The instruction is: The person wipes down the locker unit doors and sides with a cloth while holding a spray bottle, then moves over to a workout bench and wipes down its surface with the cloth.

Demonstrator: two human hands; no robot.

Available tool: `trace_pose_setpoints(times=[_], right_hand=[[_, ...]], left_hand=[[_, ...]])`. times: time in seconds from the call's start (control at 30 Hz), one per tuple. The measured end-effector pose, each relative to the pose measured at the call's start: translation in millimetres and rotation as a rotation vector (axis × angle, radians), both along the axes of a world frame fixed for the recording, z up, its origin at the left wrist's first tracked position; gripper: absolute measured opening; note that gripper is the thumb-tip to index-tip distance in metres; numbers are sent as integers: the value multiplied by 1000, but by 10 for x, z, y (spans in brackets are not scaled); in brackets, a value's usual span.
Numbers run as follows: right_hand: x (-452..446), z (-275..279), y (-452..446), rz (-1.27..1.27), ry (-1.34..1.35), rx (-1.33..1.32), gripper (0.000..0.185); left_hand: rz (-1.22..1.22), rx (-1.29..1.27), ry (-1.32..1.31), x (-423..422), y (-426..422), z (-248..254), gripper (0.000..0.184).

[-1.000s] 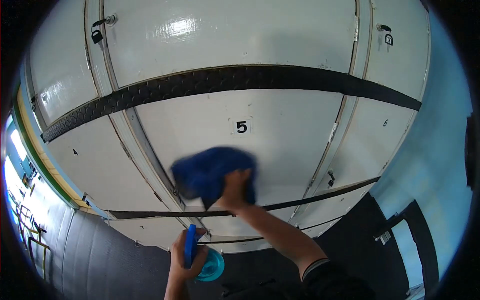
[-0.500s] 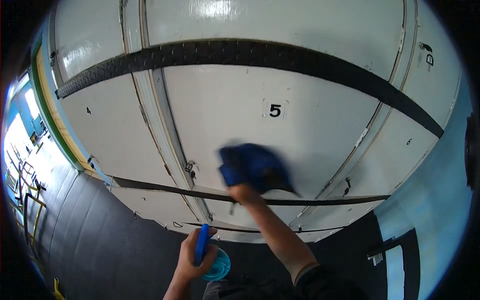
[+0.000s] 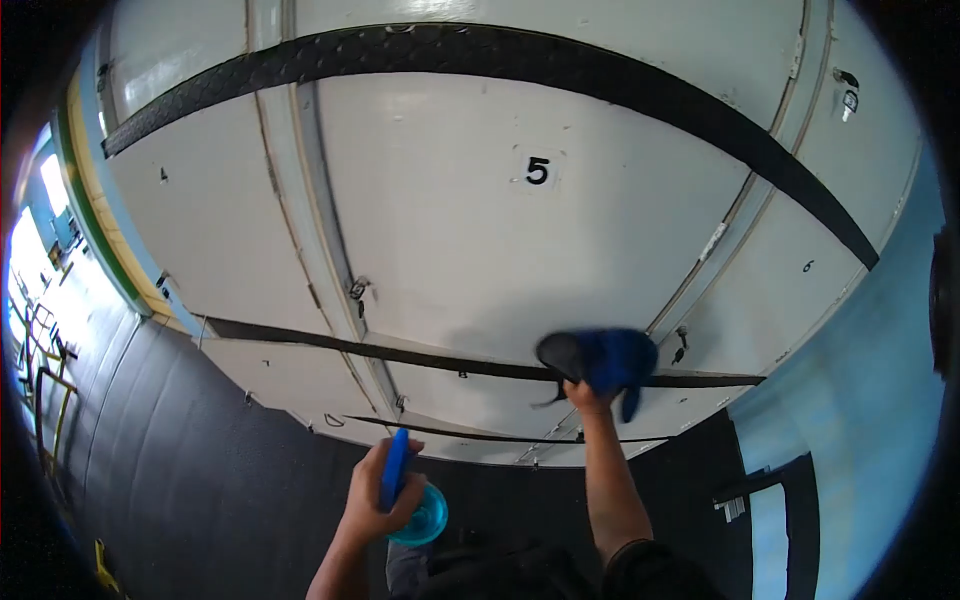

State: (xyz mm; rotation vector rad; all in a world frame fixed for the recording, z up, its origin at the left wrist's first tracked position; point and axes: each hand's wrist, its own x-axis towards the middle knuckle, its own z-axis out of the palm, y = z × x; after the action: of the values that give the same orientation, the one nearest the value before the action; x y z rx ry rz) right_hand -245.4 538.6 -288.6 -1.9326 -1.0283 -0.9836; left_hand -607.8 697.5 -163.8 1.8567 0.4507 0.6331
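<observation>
Low in the head view, my left hand [image 3: 375,495] is closed around a spray bottle with a blue spray head [image 3: 396,470] and a see-through teal body [image 3: 428,518]. My right hand [image 3: 588,396] grips a bunched dark blue cloth [image 3: 615,358], whose loose ends hang down. The cloth is at the lower right of the white locker door marked 5 [image 3: 480,240], overlapping the dark strip below it. Part of the right hand's fingers is hidden by the cloth.
Keys hang in the locks, such as the key by door 5 [image 3: 359,292]. Black textured strips [image 3: 440,50] cross the white lockers. Dark flooring [image 3: 170,410] lies below, a light blue wall [image 3: 840,400] stands right, and yellow rails [image 3: 55,400] are at far left.
My right hand has carried the cloth right and down from the middle of door 5. The view has tilted slightly downward. My left hand still holds the spray bottle.
</observation>
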Motion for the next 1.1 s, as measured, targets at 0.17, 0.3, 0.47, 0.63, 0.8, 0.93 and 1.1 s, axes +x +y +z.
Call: trace_pose_setpoints(times=[0.17,0.3,0.47,0.63,0.8,0.93,1.1], right_hand=[[-184,116,-8,-52,-170,-23,14],[-515,-145,709,105,111,53,14],[-1299,-253,1982,375,-144,-6,20],[-1729,-290,2742,665,-61,-75,24],[-1519,227,2451,1098,290,-187,21],[-1068,36,1685,933,228,-280,22],[-154,-114,98,296,190,-570,26]], left_hand=[[-38,-49,-39,-32,11,-85,37],[-7,-107,-47,-175,45,-104,38],[94,-68,-12,-407,86,-350,38],[180,-156,61,-529,75,-337,38],[140,-174,80,-410,91,-503,39],[127,-183,26,-232,54,-505,40],[23,-184,54,-103,46,-576,39]])
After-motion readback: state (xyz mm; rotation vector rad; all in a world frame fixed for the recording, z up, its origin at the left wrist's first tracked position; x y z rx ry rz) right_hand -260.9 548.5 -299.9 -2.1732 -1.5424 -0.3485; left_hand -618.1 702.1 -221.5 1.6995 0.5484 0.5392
